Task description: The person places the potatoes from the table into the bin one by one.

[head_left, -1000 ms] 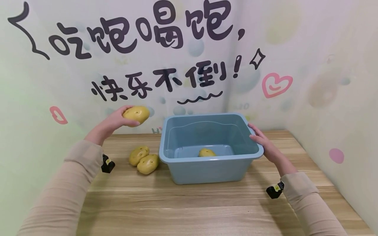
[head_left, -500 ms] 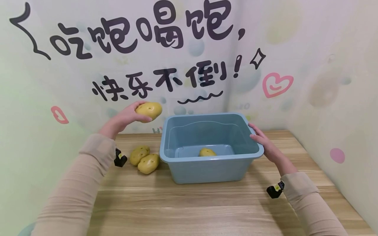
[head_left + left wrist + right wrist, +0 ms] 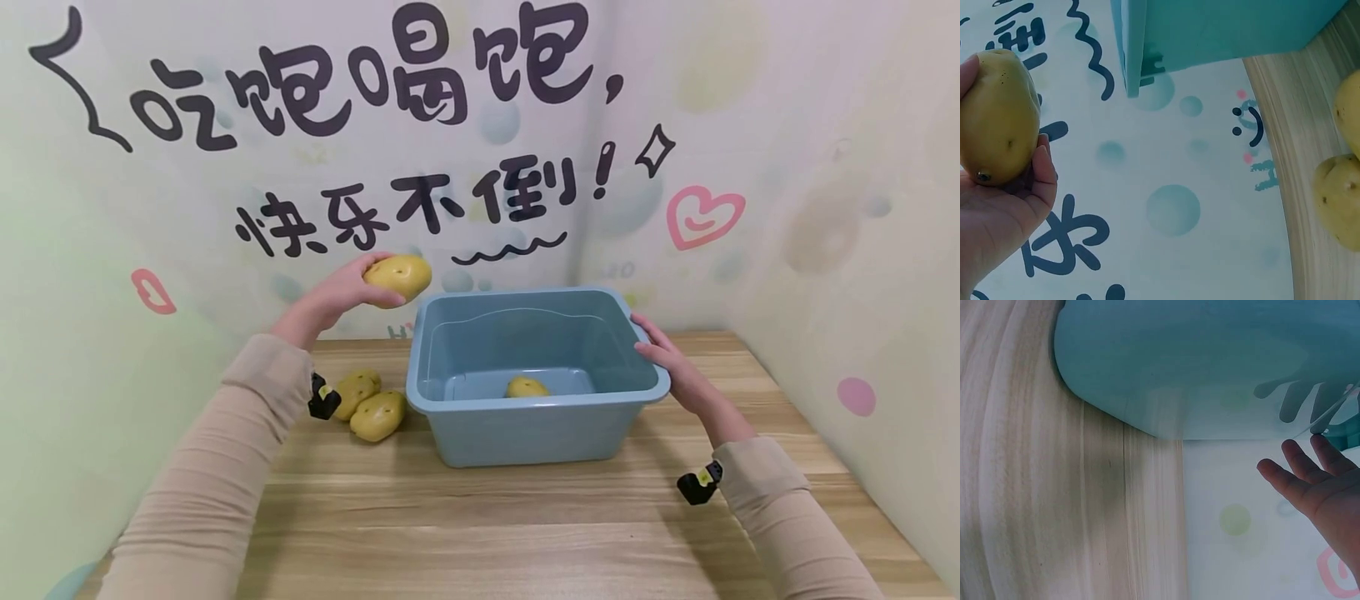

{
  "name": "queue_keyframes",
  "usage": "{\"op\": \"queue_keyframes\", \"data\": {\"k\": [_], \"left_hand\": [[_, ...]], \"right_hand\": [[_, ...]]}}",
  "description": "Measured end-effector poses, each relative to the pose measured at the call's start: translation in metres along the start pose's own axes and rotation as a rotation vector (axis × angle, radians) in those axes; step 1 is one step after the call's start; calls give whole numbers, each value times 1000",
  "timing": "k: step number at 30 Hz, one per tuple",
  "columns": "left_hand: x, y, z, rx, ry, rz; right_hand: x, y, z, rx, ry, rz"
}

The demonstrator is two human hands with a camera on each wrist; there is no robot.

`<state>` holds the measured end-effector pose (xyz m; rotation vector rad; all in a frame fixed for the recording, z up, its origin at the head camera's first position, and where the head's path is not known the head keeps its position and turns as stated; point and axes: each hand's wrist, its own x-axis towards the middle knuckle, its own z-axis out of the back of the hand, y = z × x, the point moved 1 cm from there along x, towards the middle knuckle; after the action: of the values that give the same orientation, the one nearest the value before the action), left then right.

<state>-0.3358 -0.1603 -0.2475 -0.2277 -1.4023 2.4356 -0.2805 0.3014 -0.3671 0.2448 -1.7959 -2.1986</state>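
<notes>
Up above the table, my left hand [image 3: 341, 292] grips a yellow potato [image 3: 401, 279], thumb on the near side, just left of the tub's far-left corner. In the left wrist view, the curled fingers cradle that potato [image 3: 1000, 119]. A blue plastic tub [image 3: 532, 433] stands on the table with one potato [image 3: 527, 387] inside. On its right rim, my right hand [image 3: 671, 358] holds on, thumb over the edge. The right wrist view shows several fingers [image 3: 1297, 469] spread beneath the rim, beside the tub's wall [image 3: 1166, 375]; the thumb is hidden there.
Two more potatoes, one nearer [image 3: 377, 417] and one behind it [image 3: 358, 392], lie against each other left of the tub. The wood-grain table [image 3: 525, 533] ends at a printed wall [image 3: 315, 167] behind. Side walls rise left and right.
My left hand has carried its potato to the right and slightly up, toward the tub. The right hand and the tub have stayed in place.
</notes>
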Motion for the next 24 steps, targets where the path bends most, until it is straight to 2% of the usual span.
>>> {"op": "queue_keyframes", "data": {"k": [3,9,24], "left_hand": [[1,-3,-3,-5,5,-13],[6,-7,-10,-33,33,6],[18,-21,-34,-43,100,-35]], "right_hand": [[0,0,0,-1,2,-3],[0,1,0,-5,7,0],[-1,0,1,-17,6,-3]]}}
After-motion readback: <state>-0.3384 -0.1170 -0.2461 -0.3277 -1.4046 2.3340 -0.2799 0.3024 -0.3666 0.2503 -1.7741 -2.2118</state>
